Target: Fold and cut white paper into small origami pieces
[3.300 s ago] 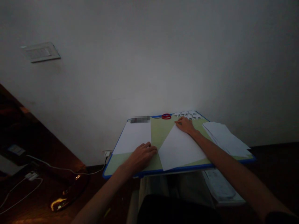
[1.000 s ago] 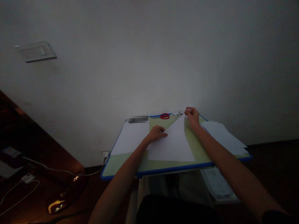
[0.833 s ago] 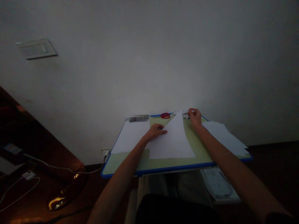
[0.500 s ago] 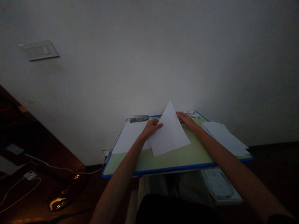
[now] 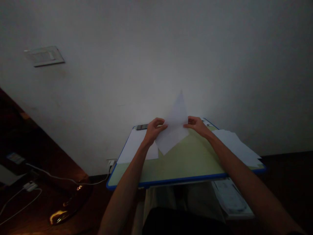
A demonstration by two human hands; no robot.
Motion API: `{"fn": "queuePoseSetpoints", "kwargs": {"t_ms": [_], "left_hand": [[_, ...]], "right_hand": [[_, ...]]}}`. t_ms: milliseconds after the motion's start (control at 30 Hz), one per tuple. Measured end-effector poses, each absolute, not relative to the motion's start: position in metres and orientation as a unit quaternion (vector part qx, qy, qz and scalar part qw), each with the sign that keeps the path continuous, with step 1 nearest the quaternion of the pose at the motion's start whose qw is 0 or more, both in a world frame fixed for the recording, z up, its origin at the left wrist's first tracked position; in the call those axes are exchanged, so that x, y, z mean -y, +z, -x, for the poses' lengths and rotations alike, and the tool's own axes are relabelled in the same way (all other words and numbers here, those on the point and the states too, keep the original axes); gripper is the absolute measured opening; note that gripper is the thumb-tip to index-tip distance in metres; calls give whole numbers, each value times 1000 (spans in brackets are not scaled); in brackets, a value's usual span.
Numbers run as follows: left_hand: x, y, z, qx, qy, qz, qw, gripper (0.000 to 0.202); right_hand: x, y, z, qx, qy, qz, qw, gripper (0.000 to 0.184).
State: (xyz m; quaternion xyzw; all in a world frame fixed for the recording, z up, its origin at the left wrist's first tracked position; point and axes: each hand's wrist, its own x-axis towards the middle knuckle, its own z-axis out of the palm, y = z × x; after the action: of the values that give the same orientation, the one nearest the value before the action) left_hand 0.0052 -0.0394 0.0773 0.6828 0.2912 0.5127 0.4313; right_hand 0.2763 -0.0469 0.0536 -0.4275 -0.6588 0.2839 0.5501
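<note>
A white sheet of paper (image 5: 175, 122) is held up over the table, tilted with one corner pointing upward. My left hand (image 5: 154, 130) pinches its left edge, thumb in front. On the opposite edge, my right hand (image 5: 195, 125) grips the sheet between thumb and fingers. Below and left of my left hand, white paper (image 5: 133, 147) lies flat on the tabletop. Beyond my right forearm lies a stack of loose white sheets (image 5: 237, 147), unevenly fanned.
The small table (image 5: 181, 166) has a pale green top with a blue rim and stands against the wall (image 5: 156, 58). A dark object (image 5: 141, 127), partly blurred out, lies at its back left. Paper scraps (image 5: 207, 123) sit at the back right. A white cable (image 5: 63, 179) runs at left.
Both hands have raised the sheet off the table and turned it, its top corner now higher against the wall. My right hand's thumb now shows at the sheet's edge.
</note>
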Motion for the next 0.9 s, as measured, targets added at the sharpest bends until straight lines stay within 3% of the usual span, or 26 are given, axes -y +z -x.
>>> {"fn": "queuePoseSetpoints", "kwargs": {"t_ms": [167, 233, 300, 367, 433, 500, 700, 833, 900], "left_hand": [[90, 95, 13, -245, 533, -722, 368, 18], [122, 86, 26, -274, 547, -735, 292, 29], [153, 65, 39, -318, 590, -695, 260, 44], [173, 37, 52, -376, 575, -692, 221, 39], [182, 12, 60, -437, 474, -751, 143, 31], [181, -4, 62, -465, 377, -795, 93, 26], [185, -10, 48, -488, 273, -828, 43, 31], [198, -7, 44, -485, 220, -846, -5, 33], [204, -7, 43, -471, 219, -854, -3, 34]], "right_hand": [[109, 66, -271, 637, 135, 456, 607, 11], [148, 53, -262, 623, 96, 469, 619, 9], [188, 30, -248, 610, 24, 496, 618, 17], [221, 2, -229, 627, -32, 505, 592, 28], [245, -25, -211, 647, -50, 515, 560, 38], [261, -45, -199, 661, -52, 528, 530, 44], [294, -67, -204, 676, -52, 534, 505, 43], [313, -68, -206, 496, 38, 630, 597, 24], [317, -65, -202, 373, 155, 664, 630, 36]]}}
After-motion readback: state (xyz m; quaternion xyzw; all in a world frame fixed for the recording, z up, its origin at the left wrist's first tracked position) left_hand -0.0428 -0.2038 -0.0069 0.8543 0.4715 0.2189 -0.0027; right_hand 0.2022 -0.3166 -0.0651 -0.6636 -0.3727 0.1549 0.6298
